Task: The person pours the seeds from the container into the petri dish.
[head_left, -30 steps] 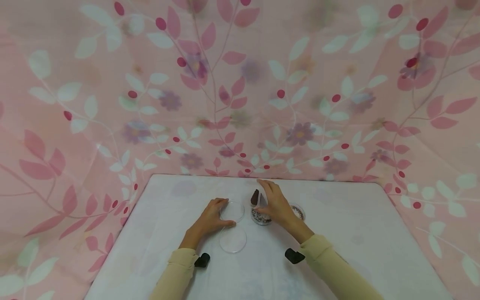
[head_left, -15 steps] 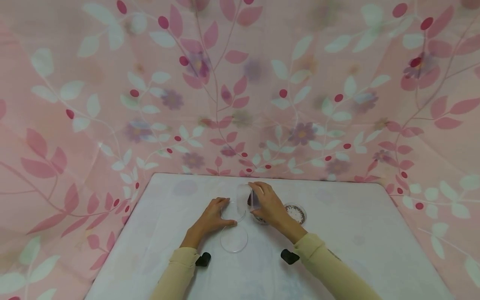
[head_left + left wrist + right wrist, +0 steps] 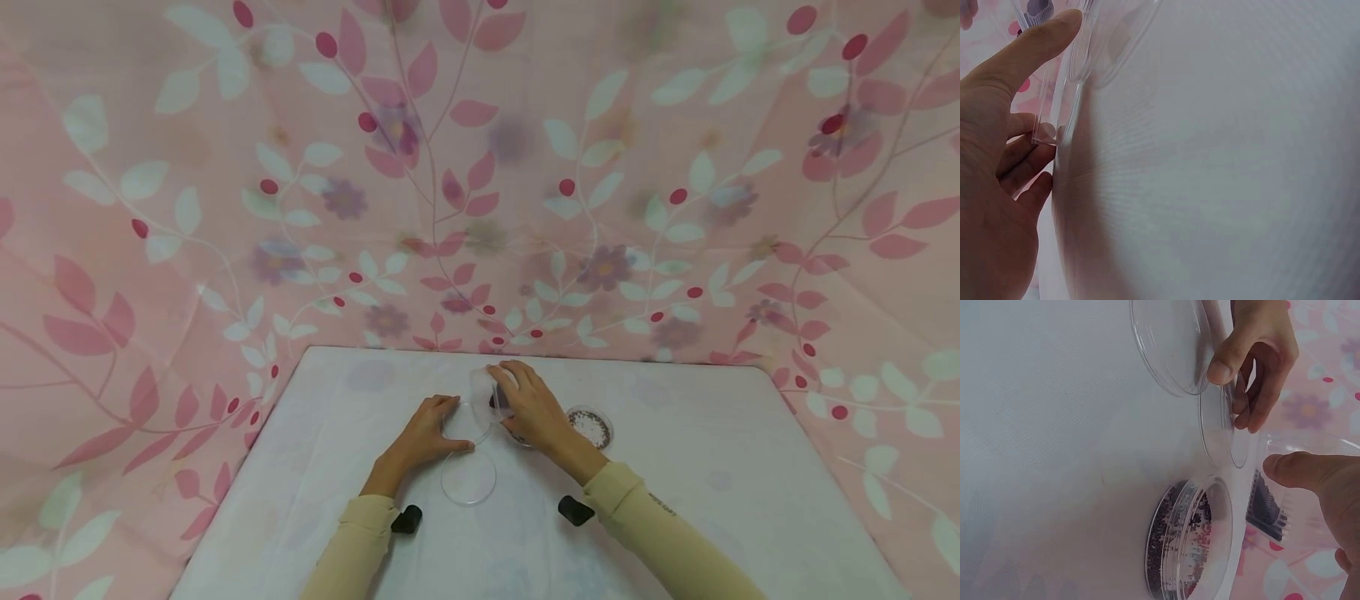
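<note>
My right hand [image 3: 528,408] holds a clear plastic box [image 3: 482,392] tipped on its side. Dark grains [image 3: 1266,506] have gathered in one part of it. The box's mouth leans over a clear round dish [image 3: 461,427] on the table. My left hand [image 3: 423,429] grips that dish by its rim, thumb at the near side and fingers at the far side. Just in front of it lies another clear round dish or lid [image 3: 468,482]. Below my right hand, partly hidden, stands a round dish of dark mixed bits [image 3: 1179,544].
To the right of my right wrist stands a round dish with white and brown bits [image 3: 590,427]. A white cloth covers the table [image 3: 697,500]. A pink floral curtain [image 3: 480,208] hangs directly behind the table's far edge.
My right hand has moved left with the plastic box, from above the dish of mixed bits towards the clear dish. The left hand keeps its place.
</note>
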`<state>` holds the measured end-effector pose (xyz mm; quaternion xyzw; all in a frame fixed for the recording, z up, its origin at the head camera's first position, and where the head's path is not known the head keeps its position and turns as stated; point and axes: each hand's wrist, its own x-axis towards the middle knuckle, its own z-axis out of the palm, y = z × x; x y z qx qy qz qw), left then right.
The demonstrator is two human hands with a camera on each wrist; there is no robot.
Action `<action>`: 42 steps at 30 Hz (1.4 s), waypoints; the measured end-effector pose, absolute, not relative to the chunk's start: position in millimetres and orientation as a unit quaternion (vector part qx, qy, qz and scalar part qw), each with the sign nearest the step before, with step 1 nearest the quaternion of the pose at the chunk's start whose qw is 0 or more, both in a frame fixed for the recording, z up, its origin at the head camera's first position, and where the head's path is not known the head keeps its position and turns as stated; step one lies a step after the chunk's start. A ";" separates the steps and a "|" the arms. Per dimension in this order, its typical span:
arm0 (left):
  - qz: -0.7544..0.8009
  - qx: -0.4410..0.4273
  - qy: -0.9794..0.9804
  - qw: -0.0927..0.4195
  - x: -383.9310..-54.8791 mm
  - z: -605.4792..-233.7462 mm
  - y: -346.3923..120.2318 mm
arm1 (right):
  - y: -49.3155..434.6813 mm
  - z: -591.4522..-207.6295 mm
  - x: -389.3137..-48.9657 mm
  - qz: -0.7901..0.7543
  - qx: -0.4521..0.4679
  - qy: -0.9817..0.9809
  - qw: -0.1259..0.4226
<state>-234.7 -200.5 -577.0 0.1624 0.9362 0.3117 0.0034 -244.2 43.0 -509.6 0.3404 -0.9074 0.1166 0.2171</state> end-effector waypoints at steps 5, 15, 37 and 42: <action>0.310 0.158 0.938 0.008 -233.7 -576.3 -199.4 | 42.4 -510.5 -243.6 0.105 0.341 -0.909 0.215; 0.308 0.162 0.937 -0.006 -234.9 -578.4 -200.9 | 42.2 -505.6 -242.6 0.079 0.339 -0.911 0.220; 0.305 0.161 0.939 -0.005 -235.6 -578.7 -200.2 | 36.5 -506.5 -243.0 0.038 0.362 -0.899 0.242; 0.306 0.160 0.939 -0.006 -235.6 -579.5 -200.2 | 36.3 -507.3 -242.3 0.031 0.364 -0.898 0.245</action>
